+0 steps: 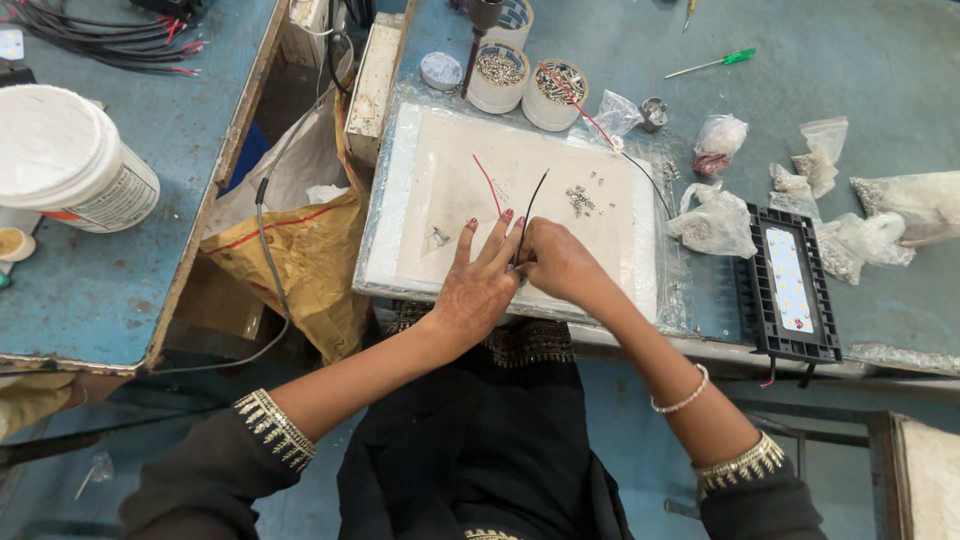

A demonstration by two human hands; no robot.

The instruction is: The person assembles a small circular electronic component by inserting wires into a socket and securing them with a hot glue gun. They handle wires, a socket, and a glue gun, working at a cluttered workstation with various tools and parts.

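Wires meet between your hands over the white pad (420,180): one red wire (487,183) and one black wire (534,195), both running from your fingers away toward the pad's far edge. Your right hand (557,262) pinches their near ends (nearer of the two); your left hand (478,285) lies alongside, fingers spread. Two screw tubs (527,90) stand beyond the pad.

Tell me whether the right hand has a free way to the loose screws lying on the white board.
Probably yes: the right hand rests on the white board, and the screws lie just beyond with only bare board between.
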